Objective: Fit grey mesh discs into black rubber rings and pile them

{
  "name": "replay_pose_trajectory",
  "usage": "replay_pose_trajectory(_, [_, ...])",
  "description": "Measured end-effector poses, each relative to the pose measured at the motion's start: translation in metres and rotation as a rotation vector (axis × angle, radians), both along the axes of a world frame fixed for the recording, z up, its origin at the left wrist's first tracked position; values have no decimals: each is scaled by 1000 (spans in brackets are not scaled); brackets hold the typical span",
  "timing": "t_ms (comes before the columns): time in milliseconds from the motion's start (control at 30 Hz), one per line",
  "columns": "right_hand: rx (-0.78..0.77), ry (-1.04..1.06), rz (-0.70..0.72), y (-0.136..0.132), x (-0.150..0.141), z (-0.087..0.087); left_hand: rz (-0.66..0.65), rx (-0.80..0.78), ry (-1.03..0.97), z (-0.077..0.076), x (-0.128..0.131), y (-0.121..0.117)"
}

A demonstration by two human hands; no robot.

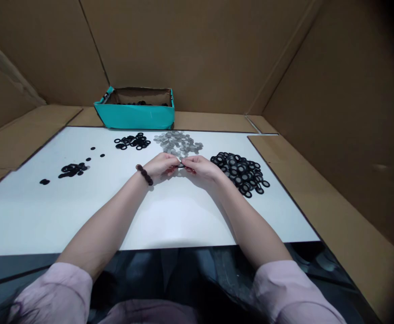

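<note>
My left hand (pixel 165 165) and my right hand (pixel 199 167) meet over the middle of the white table, fingers pinched together. Between their fingertips is a small black ring (pixel 181 165), gripped from both sides; the fingers partly cover it. Just beyond the hands lies a pile of translucent grey discs (pixel 178 141). To the right of my right hand is a large heap of black rings with grey centres (pixel 242 173). A smaller group of open black rings (pixel 132 141) rests past my left hand.
A turquoise box (pixel 136 116) with dark pieces inside stands at the back. Farther left are a cluster of black discs (pixel 73 169) and a few loose ones. Cardboard walls (pixel 197 54) rise behind and at the sides of the white tabletop (pixel 170 220).
</note>
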State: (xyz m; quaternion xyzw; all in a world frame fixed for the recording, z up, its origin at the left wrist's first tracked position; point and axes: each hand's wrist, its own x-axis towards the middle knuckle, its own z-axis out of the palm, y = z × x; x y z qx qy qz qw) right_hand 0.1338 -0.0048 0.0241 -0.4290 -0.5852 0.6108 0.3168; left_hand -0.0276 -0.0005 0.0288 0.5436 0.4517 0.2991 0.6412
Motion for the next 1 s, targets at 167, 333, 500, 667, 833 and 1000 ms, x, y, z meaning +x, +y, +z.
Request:
replay_pose_trajectory(167, [-40, 34, -108, -1, -4, 1, 93, -31, -87, -1, 8, -5])
replay_pose_trajectory(333, [-117, 27, -23, 1, -1, 4, -31, -61, -36, 7, 8, -10])
replay_pose_trajectory(500, [-79, -42, 44, 1, 3, 3, -60, -49, -6, 8, 6, -11])
replay_pose_trajectory(667, [26, -86, 35, 2, 3, 0, -35, -47, 23, 8, 4, -8])
replay_pose_trajectory(833, [72, -160, -25, 5, 3, -3, -3, -57, 0, 1, 3, -3])
replay_pose_trajectory(1000, [57, -117, -89, 4, -2, 0, 108, -59, -64, -2, 6, -3])
